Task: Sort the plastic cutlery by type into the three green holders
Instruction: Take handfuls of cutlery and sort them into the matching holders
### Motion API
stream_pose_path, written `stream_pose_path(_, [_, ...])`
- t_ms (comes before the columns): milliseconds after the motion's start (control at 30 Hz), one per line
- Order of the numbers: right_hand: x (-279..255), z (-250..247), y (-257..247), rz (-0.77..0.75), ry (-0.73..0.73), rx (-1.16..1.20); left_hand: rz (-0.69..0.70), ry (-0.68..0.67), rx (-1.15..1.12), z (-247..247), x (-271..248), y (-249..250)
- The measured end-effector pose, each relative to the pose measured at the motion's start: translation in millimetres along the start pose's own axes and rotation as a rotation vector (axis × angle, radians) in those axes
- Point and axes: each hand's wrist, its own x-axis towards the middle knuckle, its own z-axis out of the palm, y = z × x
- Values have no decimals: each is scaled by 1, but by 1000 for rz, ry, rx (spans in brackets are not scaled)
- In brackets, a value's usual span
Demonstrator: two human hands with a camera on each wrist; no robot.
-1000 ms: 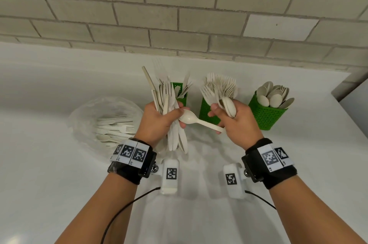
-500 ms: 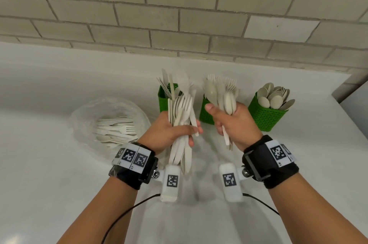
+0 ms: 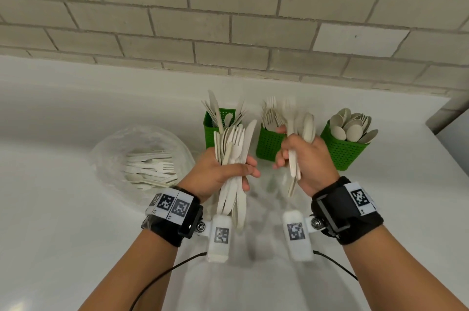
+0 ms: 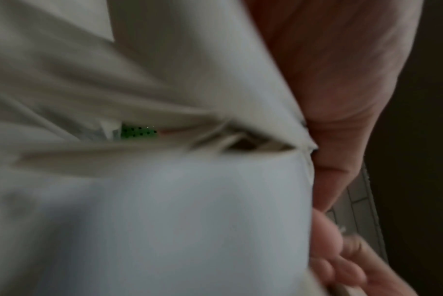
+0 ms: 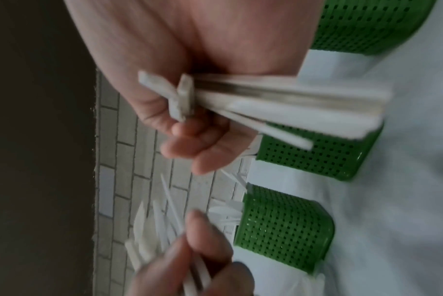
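Observation:
Three green holders stand at the back of the white counter: the left holder (image 3: 210, 130) has knives, the middle holder (image 3: 267, 144) forks, the right holder (image 3: 342, 152) spoons. My left hand (image 3: 223, 171) grips a mixed bundle of cutlery (image 3: 234, 148) upright in front of the left holder. My right hand (image 3: 302, 156) holds a few pieces of cutlery (image 3: 294, 130), a fork and spoons among them, in front of the middle holder. In the right wrist view the handles (image 5: 266, 100) cross my palm, with the middle holder (image 5: 316, 156) beyond. The left wrist view is blurred by cutlery (image 4: 139, 80).
A clear plastic bag (image 3: 142, 158) with several more forks and spoons lies at the left of the counter. A brick wall (image 3: 228, 19) rises behind the holders. The counter's right edge (image 3: 446, 133) is near the spoon holder. Wrist-camera cables trail below both arms.
A second ago my right hand pulled a spoon from the left bundle; since then the hands have parted, the right moving right, and the left bundle now stands upright.

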Motion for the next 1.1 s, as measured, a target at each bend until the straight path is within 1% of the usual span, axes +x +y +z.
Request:
stream_pose_path(100, [-6, 8, 3, -77, -180, -207, 10, -98, 57, 7, 2, 3])
stream_pose_path(133, [-6, 9, 4, -92, -217, -247, 10, -109, 45, 8, 2, 4])
stream_pose_path(167, [-5, 10, 4, -114, -198, -252, -1, -100, 8, 9, 1, 3])
stream_pose_path(200, [-4, 9, 4, -127, -131, -215, -17, -75, -40, 8, 0, 3])
stream_pose_path(267, [4, 5, 2, -118, 41, -56, -26, -9, -95, 6, -1, 1])
stream_pose_path(300, [7, 3, 1, -109, 97, 41, -22, 24, -94, 4, -2, -1])
stream_pose_path(333, [8, 2, 0, -107, 121, 116, -17, 50, -88, 3, -2, -2])
stream_pose_path(367, [9, 1, 1, -116, 112, 135, -17, 60, -81, 4, -2, -2])
stream_pose_path(400, [7, 2, 2, -123, 68, 108, -19, 57, -72, 6, -2, -2])
stream_pose_path(467, [0, 7, 4, -136, -52, -64, -25, 37, -66, 11, -1, -1])
stream_pose_path(500, [-2, 10, 4, -150, -82, -136, -28, 34, -69, 13, -1, 0])
stream_pose_path(533, [-2, 12, 2, -166, -69, -162, -25, 49, -74, 13, 0, 0])
stream_pose_path(567, [-1, 13, -2, -178, -19, -145, -15, 82, -85, 12, 2, 0])
stream_pose_path(633, [2, 8, -9, -198, 80, -53, 17, 194, -142, 7, 5, -2])
stream_pose_path(667, [2, 4, -9, -207, 91, -58, 33, 255, -192, 3, 6, -2])
stream_pose_path(733, [-3, -2, -1, -189, 24, -239, 63, 333, -284, -2, 9, 2])
stream_pose_path(800, [-12, 0, 15, -92, -137, -426, 93, 357, -333, -1, 10, 8])
stream_pose_path(833, [-16, 3, 21, -50, -216, -455, 105, 354, -357, 0, 11, 11])
stream_pose_path(867, [-18, 5, 27, -39, -257, -450, 114, 348, -383, 0, 12, 12])
stream_pose_path(900, [-19, 7, 29, -51, -251, -429, 119, 348, -403, 0, 12, 12])
stream_pose_path(1000, [-11, -1, 22, -107, -116, -309, 112, 407, -433, -10, 11, 10])
stream_pose_path(1100, [-4, -11, 7, -124, 5, -70, 107, 453, -452, -17, 9, 7])
